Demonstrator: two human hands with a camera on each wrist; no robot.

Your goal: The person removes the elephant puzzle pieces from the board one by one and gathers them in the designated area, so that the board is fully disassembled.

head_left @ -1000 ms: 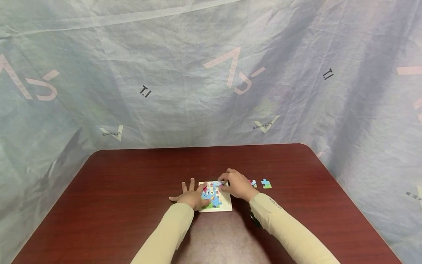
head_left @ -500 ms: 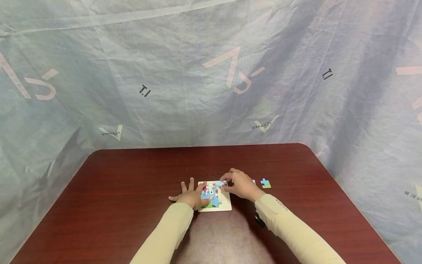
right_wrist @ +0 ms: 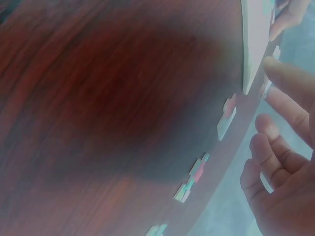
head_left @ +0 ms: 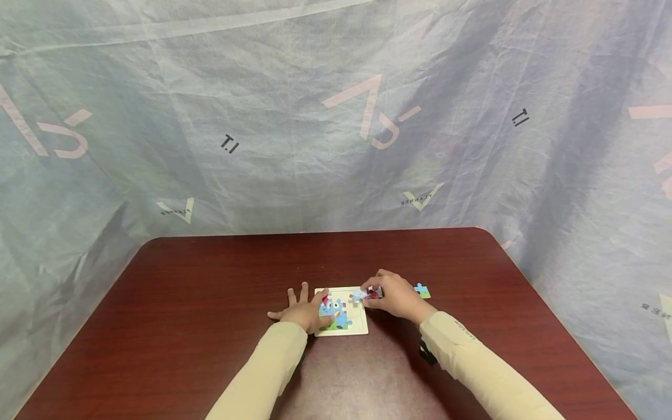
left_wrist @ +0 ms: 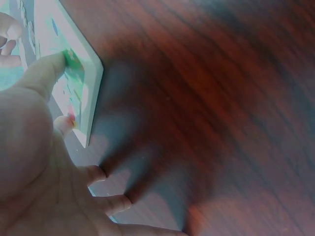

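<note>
A square puzzle board with a pale rim lies on the table, partly filled with a blue cartoon picture. My left hand is spread wide at its left side. In the left wrist view the thumb presses on the green part of the picture, the index fingertip touches near the corner, and the other fingers reach onto the table. Between thumb and fingers, my right hand pinches a light-blue puzzle piece over the board's upper right edge. The fingers hide part of that piece.
To the right of the board lies a blue-and-green puzzle piece, partly behind the right hand. In the right wrist view, loose puzzle pieces lie in a row on the dark red table. A grey curtain hangs behind.
The right hand has moved right, carrying the pinched piece from the upper part of the picture to the board's right edge. The left hand stays in place.
</note>
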